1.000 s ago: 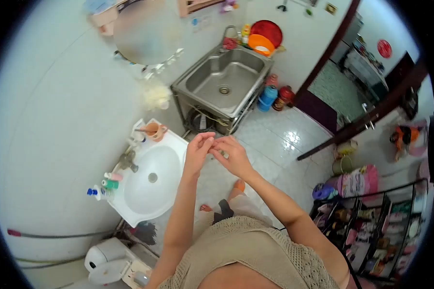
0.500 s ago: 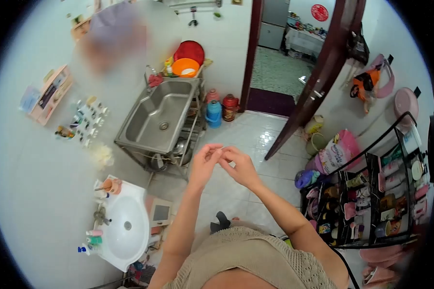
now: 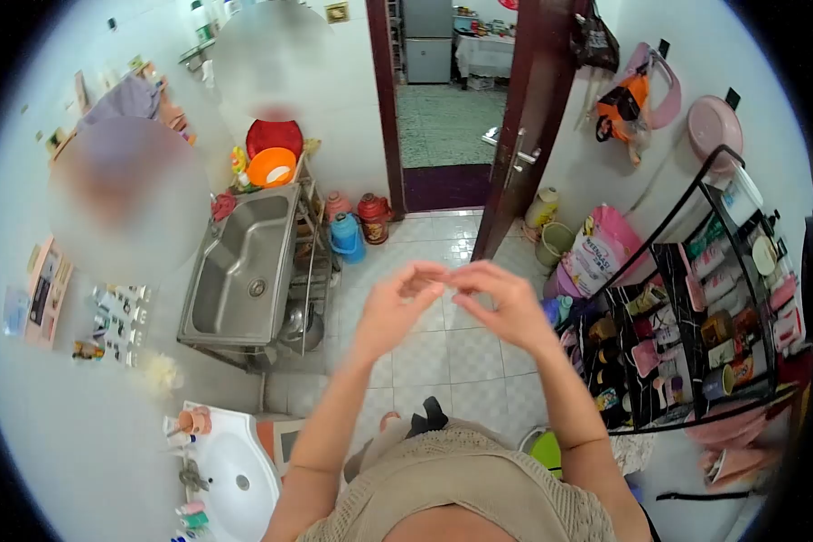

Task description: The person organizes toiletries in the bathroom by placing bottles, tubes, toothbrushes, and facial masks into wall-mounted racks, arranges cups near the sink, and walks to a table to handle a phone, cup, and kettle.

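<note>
My left hand (image 3: 397,309) and my right hand (image 3: 504,307) are raised in front of my chest, above the tiled floor (image 3: 422,357). Their fingertips come close together at the middle, with the fingers bent and the thumbs below them. Each hand looks closed in a pinch. Anything between the fingertips is too small and blurred to name.
A steel sink (image 3: 244,289) stands ahead to the left, with a white washbasin (image 3: 235,492) nearer. Thermos flasks, including a blue one (image 3: 347,238), sit by the doorway. On the right are an open door (image 3: 537,117) and a crowded black shelf rack (image 3: 686,325).
My hands have moved slightly right and a little farther apart, fingertips still near each other. The view has turned, so the sink, doorway and rack appear farther left.
</note>
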Action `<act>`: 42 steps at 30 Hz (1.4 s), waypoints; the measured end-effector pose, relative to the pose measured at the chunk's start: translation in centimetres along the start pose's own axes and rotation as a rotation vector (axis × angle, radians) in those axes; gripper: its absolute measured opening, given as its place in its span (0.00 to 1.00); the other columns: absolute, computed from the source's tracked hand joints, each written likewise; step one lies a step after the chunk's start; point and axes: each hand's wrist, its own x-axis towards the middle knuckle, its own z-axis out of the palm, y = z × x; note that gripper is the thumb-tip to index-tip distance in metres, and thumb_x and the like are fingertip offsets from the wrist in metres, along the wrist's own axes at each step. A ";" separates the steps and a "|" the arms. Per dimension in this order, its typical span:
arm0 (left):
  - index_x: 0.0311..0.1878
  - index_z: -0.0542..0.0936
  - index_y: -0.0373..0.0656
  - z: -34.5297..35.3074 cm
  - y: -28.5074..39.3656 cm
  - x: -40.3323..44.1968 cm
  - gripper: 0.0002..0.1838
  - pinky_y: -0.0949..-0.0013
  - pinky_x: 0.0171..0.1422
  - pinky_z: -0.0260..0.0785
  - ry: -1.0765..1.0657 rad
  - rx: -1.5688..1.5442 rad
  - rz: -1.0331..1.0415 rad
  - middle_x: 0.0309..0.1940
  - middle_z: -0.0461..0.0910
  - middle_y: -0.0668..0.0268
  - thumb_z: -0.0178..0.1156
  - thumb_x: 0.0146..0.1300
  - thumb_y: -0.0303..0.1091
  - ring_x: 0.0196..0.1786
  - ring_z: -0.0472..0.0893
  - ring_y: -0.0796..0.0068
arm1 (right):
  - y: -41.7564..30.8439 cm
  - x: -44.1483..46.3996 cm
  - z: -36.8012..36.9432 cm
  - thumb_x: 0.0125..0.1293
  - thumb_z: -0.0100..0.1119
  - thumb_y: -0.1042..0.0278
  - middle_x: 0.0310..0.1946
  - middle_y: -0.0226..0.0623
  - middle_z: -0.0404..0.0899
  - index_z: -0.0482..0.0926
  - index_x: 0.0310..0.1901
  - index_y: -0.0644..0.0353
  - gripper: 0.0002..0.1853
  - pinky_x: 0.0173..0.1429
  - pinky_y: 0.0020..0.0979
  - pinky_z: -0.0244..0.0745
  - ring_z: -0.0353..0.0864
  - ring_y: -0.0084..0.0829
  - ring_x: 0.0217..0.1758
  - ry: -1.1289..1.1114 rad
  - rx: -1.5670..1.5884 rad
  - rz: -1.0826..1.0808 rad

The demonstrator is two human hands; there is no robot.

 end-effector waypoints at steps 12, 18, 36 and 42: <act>0.57 0.70 0.28 -5.5 21.1 0.9 0.21 0.61 0.56 0.70 0.190 0.225 1.229 0.50 0.77 0.49 0.44 0.70 0.36 0.47 0.80 0.60 | -21.7 0.3 -17.2 0.71 0.44 0.56 0.56 0.40 0.67 0.68 0.57 0.60 0.20 0.57 0.36 0.71 0.71 0.36 0.54 0.415 -0.146 -0.584; 0.57 0.70 0.29 -6.4 21.9 0.9 0.22 0.59 0.58 0.69 0.117 0.143 1.423 0.51 0.76 0.48 0.44 0.69 0.38 0.49 0.79 0.58 | -26.7 1.3 -16.3 0.73 0.41 0.55 0.61 0.34 0.63 0.65 0.60 0.54 0.20 0.59 0.35 0.70 0.68 0.33 0.59 0.289 -0.433 -0.743; 0.58 0.69 0.32 -6.1 19.9 2.9 0.24 0.53 0.63 0.65 0.034 -0.059 1.452 0.54 0.73 0.45 0.46 0.66 0.41 0.54 0.76 0.52 | -28.5 1.5 -13.9 0.71 0.43 0.52 0.58 0.39 0.66 0.67 0.59 0.58 0.22 0.57 0.36 0.71 0.71 0.36 0.56 0.344 -0.684 -0.739; 0.59 0.69 0.33 -4.7 19.0 3.4 0.25 0.51 0.64 0.63 0.060 -0.144 1.396 0.55 0.72 0.44 0.46 0.66 0.43 0.55 0.75 0.50 | -29.2 1.0 -13.1 0.70 0.43 0.51 0.57 0.41 0.67 0.67 0.58 0.60 0.24 0.56 0.36 0.71 0.71 0.37 0.55 0.372 -0.732 -0.726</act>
